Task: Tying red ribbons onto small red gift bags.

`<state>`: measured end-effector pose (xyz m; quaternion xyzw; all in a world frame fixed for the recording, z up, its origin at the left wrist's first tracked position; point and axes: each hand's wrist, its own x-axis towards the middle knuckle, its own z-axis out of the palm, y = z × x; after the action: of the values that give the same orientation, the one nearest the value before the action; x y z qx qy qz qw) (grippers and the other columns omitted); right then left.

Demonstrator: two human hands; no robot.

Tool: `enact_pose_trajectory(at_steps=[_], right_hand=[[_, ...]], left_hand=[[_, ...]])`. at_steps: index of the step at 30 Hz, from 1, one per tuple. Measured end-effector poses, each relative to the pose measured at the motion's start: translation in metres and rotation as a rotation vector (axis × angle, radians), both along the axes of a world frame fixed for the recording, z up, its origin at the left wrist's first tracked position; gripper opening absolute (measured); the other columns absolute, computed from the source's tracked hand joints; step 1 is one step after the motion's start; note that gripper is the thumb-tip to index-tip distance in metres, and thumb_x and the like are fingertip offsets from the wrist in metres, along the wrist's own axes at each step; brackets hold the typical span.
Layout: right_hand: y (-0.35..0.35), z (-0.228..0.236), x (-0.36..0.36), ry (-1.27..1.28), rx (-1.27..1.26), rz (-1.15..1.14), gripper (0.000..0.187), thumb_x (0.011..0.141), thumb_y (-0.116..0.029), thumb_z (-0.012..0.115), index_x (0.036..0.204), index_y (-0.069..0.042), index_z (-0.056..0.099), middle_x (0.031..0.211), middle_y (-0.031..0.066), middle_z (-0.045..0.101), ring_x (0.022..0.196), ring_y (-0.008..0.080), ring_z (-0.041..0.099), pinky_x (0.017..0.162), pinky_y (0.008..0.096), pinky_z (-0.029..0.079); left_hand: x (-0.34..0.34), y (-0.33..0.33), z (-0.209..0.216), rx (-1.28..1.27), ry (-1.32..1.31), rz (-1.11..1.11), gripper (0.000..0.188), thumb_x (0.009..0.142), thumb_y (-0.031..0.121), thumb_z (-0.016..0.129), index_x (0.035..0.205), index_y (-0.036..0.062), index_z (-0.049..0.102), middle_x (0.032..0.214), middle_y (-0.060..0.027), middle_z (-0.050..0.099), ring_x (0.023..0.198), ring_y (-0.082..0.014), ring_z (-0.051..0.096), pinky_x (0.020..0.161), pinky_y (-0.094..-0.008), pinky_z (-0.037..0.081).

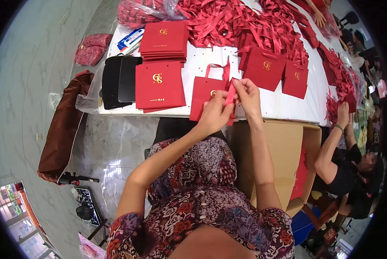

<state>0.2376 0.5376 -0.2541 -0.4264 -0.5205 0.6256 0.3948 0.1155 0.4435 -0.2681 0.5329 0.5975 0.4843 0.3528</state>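
Note:
Directly in front of me at the table's near edge lies a small red paper gift bag (198, 99) with a gold emblem, partly covered by my hands. A red ribbon (231, 93) runs between my fingers above the bag's right side. My left hand (213, 113) is closed on the ribbon's lower part, over the bag. Thumb and fingers of my right hand (248, 96) pinch the ribbon higher up. A loop of ribbon handle rises from the bag's top edge.
Left of the bag stand two stacks of flat red bags (161, 84), beside a black folder-like item (116, 82). Finished-looking red bags (264, 67) and heaped ribbons (219, 21) lie beyond. An open cardboard box (271, 159) stands below the table edge; a co-worker (331, 159) sits right.

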Motion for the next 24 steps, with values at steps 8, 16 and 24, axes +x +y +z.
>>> enact_pose_trajectory(at_steps=[8,16,24], right_hand=[[0.003,-0.017,0.022,-0.573,0.439,-0.208,0.016,0.092,-0.019,0.066,0.089,-0.005,0.059,0.061,-0.0006,0.054,0.053,0.0098,0.051,0.051,0.0269,0.044],[-0.037,0.032,-0.012,-0.431,0.824,0.212,0.018,0.085,-0.008,0.066,0.100,-0.003,0.060,0.095,0.0120,0.059,0.086,0.0288,0.061,0.074,0.0361,0.049],[-0.037,0.008,-0.019,-0.377,0.618,0.281,0.019,0.086,-0.011,0.069,0.101,-0.001,0.063,0.089,0.0117,0.061,0.082,0.0276,0.064,0.070,0.0342,0.050]], left_hand=[[-0.039,-0.024,-0.008,-0.042,-0.067,-0.078,0.013,0.091,0.010,0.057,0.101,0.0021,0.057,0.069,-0.0111,0.064,0.060,-0.0229,0.063,0.054,-0.0356,0.046],[-0.067,-0.001,0.003,-0.234,-0.262,-0.062,0.014,0.091,0.012,0.066,0.099,-0.0001,0.065,0.078,-0.0034,0.067,0.067,-0.0078,0.061,0.060,-0.0224,0.049],[-0.074,0.002,-0.001,-0.239,-0.550,-0.096,0.020,0.093,0.010,0.065,0.108,0.0002,0.056,0.088,-0.0069,0.067,0.073,-0.0098,0.064,0.066,-0.0220,0.053]])
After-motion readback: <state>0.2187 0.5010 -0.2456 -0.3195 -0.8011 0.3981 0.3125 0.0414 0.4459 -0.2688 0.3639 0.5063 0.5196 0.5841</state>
